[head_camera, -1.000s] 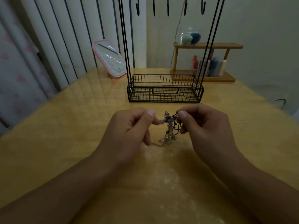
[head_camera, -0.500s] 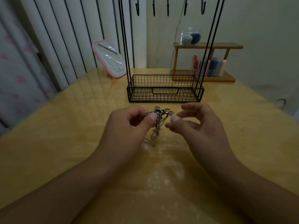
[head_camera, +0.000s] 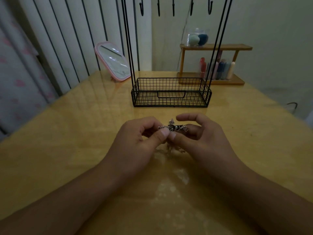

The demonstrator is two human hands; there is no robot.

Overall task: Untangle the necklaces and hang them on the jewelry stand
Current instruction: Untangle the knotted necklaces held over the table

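Observation:
A small knot of tangled necklaces [head_camera: 173, 127], silver chain with dark cord and little charms, hangs just above the wooden table between my hands. My left hand [head_camera: 140, 139] pinches the knot between thumb and forefinger. My right hand [head_camera: 201, 136] meets it from the right, thumb tip pressed to the tangle and forefinger arched over it. Loose chain ends trail down onto the table under my fingers. The black wire jewelry stand [head_camera: 171, 92] stands behind, its basket base empty and its hooks [head_camera: 173, 7] bare at the top of the frame.
A pink-framed mirror [head_camera: 112, 61] leans at the back left. A wooden shelf [head_camera: 215, 65] with bottles and a jar of sponges stands at the back right. The yellow table [head_camera: 67, 141] spreads out around my arms. Striped wall panels lie to the left.
My right hand let go of the tangle half a second ago and has now closed back in on it. The knot rose slightly and turned in my left hand's pinch.

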